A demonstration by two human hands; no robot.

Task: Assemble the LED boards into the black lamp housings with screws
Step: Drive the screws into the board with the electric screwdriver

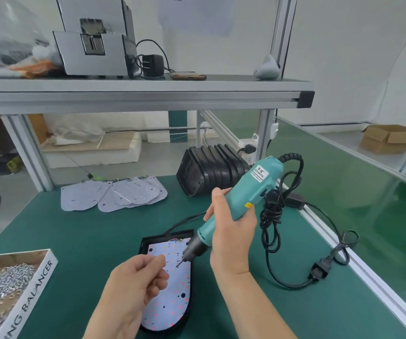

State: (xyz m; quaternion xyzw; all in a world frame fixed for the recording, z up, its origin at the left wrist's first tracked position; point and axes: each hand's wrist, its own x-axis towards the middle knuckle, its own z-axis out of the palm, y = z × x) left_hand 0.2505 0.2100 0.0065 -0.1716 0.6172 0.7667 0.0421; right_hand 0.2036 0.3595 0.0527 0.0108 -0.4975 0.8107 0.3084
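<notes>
Cardboard box, heaped with silver screws, sits well to the left of the housing. Spare boards lie fanned out beyond the housing and to its left.

The left hand hovers over the housing's left edge. Its fingers are curled and the thumb is pressed to the forefinger as if pinching. Whether a screw sits between them I cannot tell.

The housing itself lies flat on the green mat, open side up. A white board is seated inside it, with its dotted face showing.

Above the housing's upper half, the driver slants down from the right. Its bit points at the board near the left fingertips. Something small and reddish shows at the tip, but it is too blurred to name. The right hand grasps the driver's teal body, just right of the housing.

A stack of empty black housings lies on its side beyond the housing, to the right. The driver's cable trails further right.

The step in hand looks like screwing this board down. The next move would call for a screw set upright in a board hole. The bit would need to be brought square onto the screw's head and pressed straight down, since the slant it has now risks cam-out or a scratched board.
</notes>
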